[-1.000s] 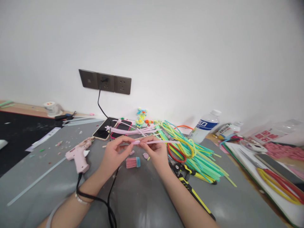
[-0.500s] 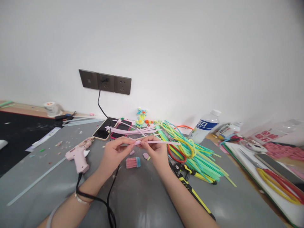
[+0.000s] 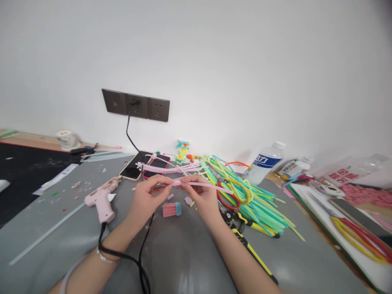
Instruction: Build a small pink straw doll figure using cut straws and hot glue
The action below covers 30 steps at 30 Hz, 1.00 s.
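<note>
Between my two hands is a pale pink pipe cleaner (image 3: 219,189), its long free end sticking out past my right hand. My left hand (image 3: 150,195) pinches its coiled end with thumb and fingertips. Thumb and fingers of my right hand (image 3: 202,194) close on the same pipe cleaner beside that small coil. Below them on the table lie a pink and blue bundle of short pipe cleaners (image 3: 171,209), a small pink coil (image 3: 188,200) and a smaller pink piece (image 3: 170,197). More pink pipe cleaners (image 3: 168,168) lie behind my hands, across two phones (image 3: 130,171).
A pink glue gun (image 3: 102,202) lies left, its black cord (image 3: 122,254) crossing my left forearm. Green and yellow pipe cleaners (image 3: 266,212) and yellow-black pliers (image 3: 254,253) lie right. A bottle (image 3: 265,163) stands by the wall; scissors (image 3: 352,232) lie far right.
The free end of the pink pipe cleaner has dipped slightly on the right. Both hands keep their pinch in nearly the same place, the fingers shifting a little around the coil.
</note>
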Tool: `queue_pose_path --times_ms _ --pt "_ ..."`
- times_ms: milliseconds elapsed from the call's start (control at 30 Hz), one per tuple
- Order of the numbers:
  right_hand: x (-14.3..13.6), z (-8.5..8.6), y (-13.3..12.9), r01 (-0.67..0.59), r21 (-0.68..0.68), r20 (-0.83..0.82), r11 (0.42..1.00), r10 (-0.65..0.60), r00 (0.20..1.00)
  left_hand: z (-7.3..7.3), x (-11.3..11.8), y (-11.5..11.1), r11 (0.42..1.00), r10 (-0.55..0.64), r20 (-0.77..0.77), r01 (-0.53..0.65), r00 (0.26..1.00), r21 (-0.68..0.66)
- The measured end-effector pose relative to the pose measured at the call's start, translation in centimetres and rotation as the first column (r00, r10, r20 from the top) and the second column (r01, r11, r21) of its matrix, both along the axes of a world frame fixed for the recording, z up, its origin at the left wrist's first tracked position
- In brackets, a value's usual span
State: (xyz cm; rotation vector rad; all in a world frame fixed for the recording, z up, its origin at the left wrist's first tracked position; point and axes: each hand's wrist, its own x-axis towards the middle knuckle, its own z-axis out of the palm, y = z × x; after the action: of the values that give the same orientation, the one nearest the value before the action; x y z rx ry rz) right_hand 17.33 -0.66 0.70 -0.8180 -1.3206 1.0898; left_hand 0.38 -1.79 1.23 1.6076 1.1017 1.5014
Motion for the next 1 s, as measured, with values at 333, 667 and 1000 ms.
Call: queue_pose_path --times_ms 333,667,1000 --pt "-0.33 0.42 -0.39 -0.02 -0.003 0.015 1.0 0.02 1.0 0.09 0.06 -0.27 1.0 -0.017 -0.015 0.017 1.0 0.014" --pt "-0.18 -0.17 -0.31 0.042 0.092 0.073 0.995 -0.049 0.996 -0.06 0.07 -0.13 0.996 -0.031 -0.008 0.031 0.999 0.087" --pt "-0.11 0.11 -0.88 0.083 0.213 0.18 0.973 -0.123 0.976 -0.26 -0.08 -0.13 0.993 -0.04 -0.041 0.044 0.998 0.107"
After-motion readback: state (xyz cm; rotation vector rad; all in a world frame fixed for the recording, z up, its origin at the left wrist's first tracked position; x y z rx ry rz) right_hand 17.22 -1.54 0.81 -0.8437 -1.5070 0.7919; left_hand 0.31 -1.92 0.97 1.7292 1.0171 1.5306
